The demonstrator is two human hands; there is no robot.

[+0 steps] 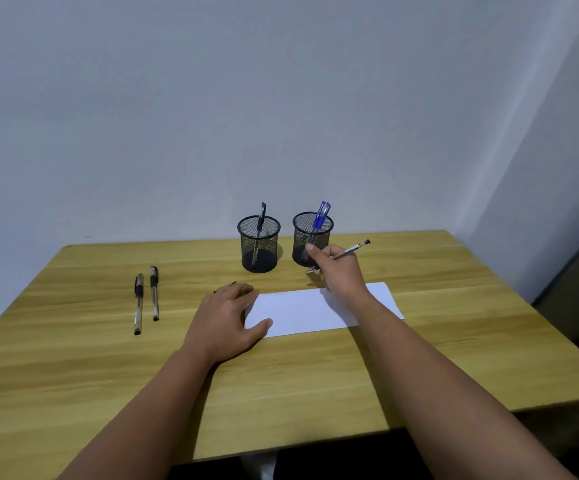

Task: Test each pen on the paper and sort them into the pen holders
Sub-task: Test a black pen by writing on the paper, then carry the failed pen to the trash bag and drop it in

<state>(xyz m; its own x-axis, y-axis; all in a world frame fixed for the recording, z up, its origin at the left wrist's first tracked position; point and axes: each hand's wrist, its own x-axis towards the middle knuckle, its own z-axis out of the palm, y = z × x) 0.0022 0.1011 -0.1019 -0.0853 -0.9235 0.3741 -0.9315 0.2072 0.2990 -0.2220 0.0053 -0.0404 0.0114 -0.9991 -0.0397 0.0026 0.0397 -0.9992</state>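
Right hand (337, 268) gripping a pen (350, 251) just beyond the paper (319, 311), left hand (227, 315) lying flat, fingers spread, on the paper's left edge, two mesh pen holders (259, 247) standing behind the paper, two pens (146, 297) lying well left of it

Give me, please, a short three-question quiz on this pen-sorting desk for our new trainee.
1. True or false: the left hand rests on the paper.
2. How many pens lie loose on the table?
3. Which holder has blue pens: A, left holder; B, right holder?

Key: 1 true, at its left end. 2 two black pens. 3 B; the right hand holds another pen.
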